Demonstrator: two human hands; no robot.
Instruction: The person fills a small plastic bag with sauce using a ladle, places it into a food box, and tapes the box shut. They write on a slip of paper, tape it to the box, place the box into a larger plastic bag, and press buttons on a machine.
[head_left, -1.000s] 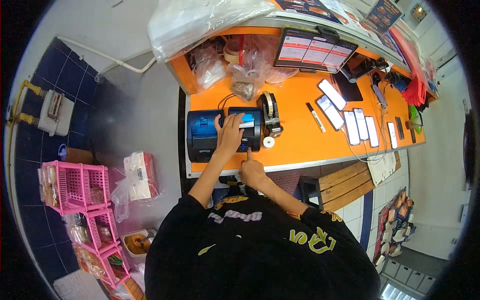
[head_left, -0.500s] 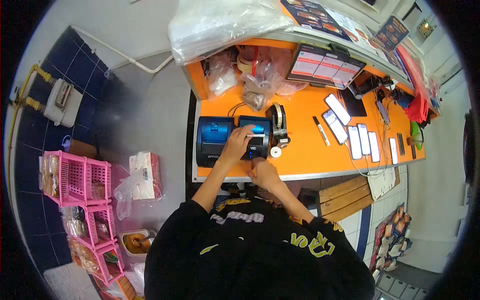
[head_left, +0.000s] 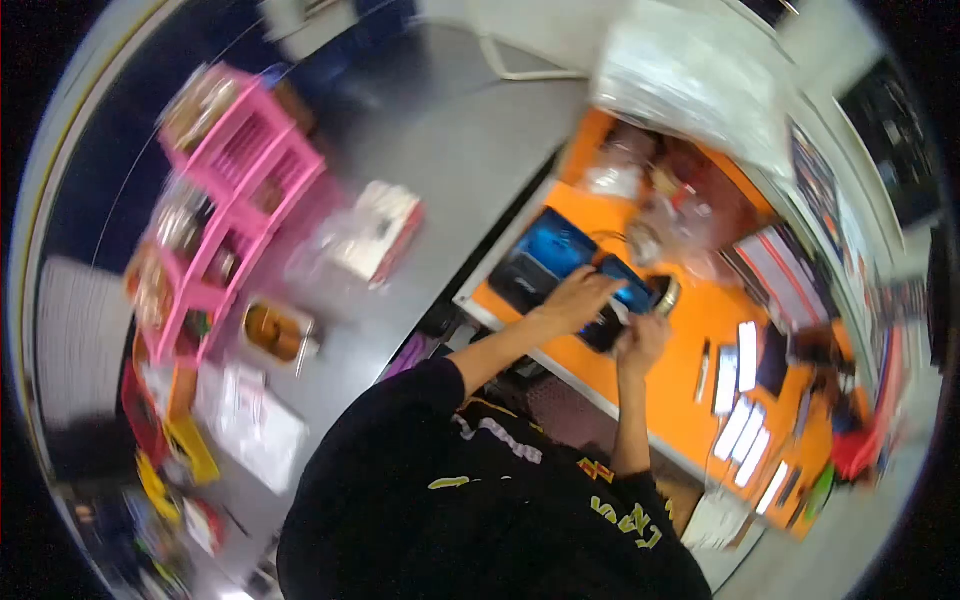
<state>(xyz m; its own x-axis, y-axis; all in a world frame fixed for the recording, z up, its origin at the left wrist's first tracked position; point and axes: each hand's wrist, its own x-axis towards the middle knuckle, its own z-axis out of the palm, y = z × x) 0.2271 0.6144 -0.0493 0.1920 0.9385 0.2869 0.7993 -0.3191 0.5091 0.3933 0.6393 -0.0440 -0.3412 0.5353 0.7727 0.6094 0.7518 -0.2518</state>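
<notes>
Two dark label printers with blue lids sit side by side on the orange counter: the left printer (head_left: pixel 545 258) and the right printer (head_left: pixel 632 292). My left hand (head_left: pixel 582 300) lies over the right printer's near side, its fingers bent and blurred. Close beside it, my right hand (head_left: pixel 643 340) has its fingers pinched at a small piece of white paper (head_left: pixel 619 313) between the two hands. Whether the left fingers also grip this paper is hidden by blur. A tape dispenser (head_left: pixel 666 294) stands just beyond my right hand.
Several lit phones (head_left: pixel 742 428) and a marker (head_left: pixel 703 370) lie on the orange counter (head_left: pixel 675 400). A screen (head_left: pixel 780 275) stands behind. On the steel table (head_left: pixel 400 120) at left are pink baskets (head_left: pixel 230 190), a bag-covered box (head_left: pixel 380 230) and a food tray (head_left: pixel 275 333).
My view has turned left, so the counter appears tilted and further right. My right hand has risen from the counter's front edge to beside the right printer, near the white paper.
</notes>
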